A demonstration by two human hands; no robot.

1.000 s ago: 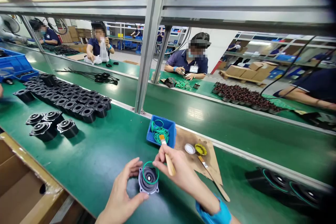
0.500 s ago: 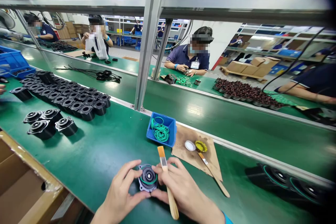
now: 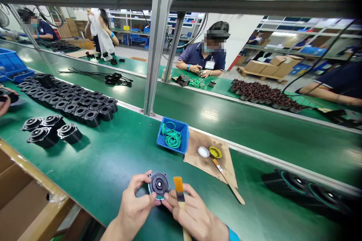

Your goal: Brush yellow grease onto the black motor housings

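Observation:
My left hand (image 3: pixel 131 205) grips the side of a round black housing (image 3: pixel 158 182) with a flanged metal rim and a small bright centre. A green rubber ring (image 3: pixel 160 197) shows along its near edge. My right hand (image 3: pixel 198 212) keeps a flat paintbrush (image 3: pixel 178 185) with a wooden handle tucked in it, bristles up, while its thumb and fingertips press at the ring's lower right. Beyond the hands stands a blue bin (image 3: pixel 173 150) of green rings (image 3: pixel 172 138). Right of that bin, a second brush (image 3: pixel 229 182) lies partly on stained cardboard (image 3: pixel 198 162).
A white lid (image 3: pixel 203 152) and a yellow cap (image 3: pixel 215 153) rest on the cardboard. Several black housings (image 3: pixel 53 130) stand at left before rows of black cylinders (image 3: pixel 70 103). More ringed housings (image 3: pixel 299 188) are at right. A metal post (image 3: pixel 157 45) rises behind; co-workers sit across the bench.
The housing has tilted toward me and risen slightly. My left fingers have shifted to its lower side, and the right hand with the brush has dropped a little. At far left, another person's hand holds a black part.

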